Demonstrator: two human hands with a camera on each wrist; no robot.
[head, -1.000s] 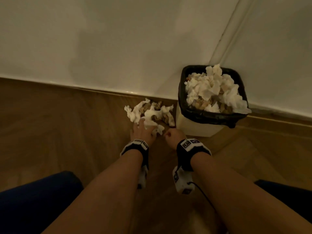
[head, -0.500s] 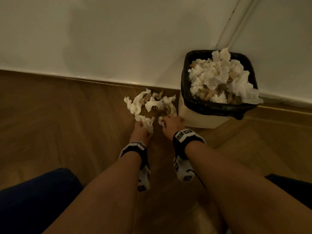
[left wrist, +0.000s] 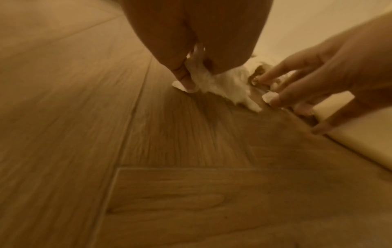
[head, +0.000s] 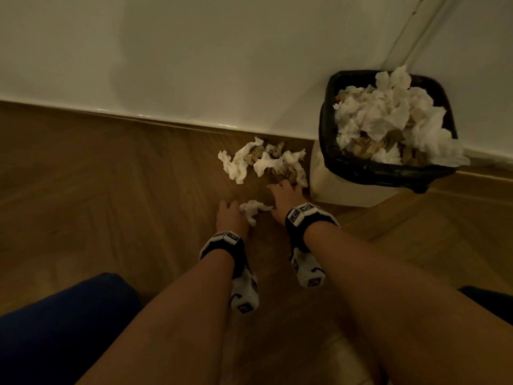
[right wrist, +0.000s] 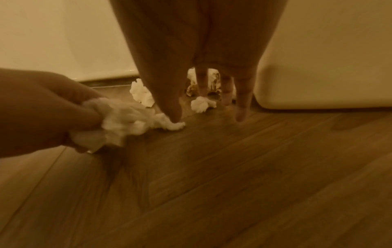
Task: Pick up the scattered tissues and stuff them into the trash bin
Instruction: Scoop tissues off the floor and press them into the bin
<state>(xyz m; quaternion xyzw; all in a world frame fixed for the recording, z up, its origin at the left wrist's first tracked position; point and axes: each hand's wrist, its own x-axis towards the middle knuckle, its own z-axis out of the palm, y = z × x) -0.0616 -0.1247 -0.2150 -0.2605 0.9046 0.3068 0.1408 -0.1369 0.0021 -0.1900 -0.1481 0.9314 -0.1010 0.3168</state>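
A pile of crumpled white and brown tissues (head: 263,162) lies on the wooden floor by the wall. To its right stands the trash bin (head: 327,151), cream-sided with a black liner, heaped with tissues (head: 388,120). My left hand (head: 233,216) grips one white tissue (head: 254,209), seen bunched in its fingers in the right wrist view (right wrist: 120,120). My right hand (head: 281,191) is spread with straight fingers (right wrist: 244,100) at the pile's near edge. Its thumb touches the held tissue's tail, and a small tissue ball (right wrist: 200,104) lies between its fingers.
The white wall and skirting (head: 194,123) run just behind the pile. The bin's cream side (right wrist: 318,67) stands close to the right of my right hand. Bare herringbone floor (head: 111,204) stretches to the left. My knees, in dark blue, frame the bottom corners.
My left hand has drawn back from the pile towards me with one white tissue in it. My right hand has reached forward to the pile's near edge by the bin.
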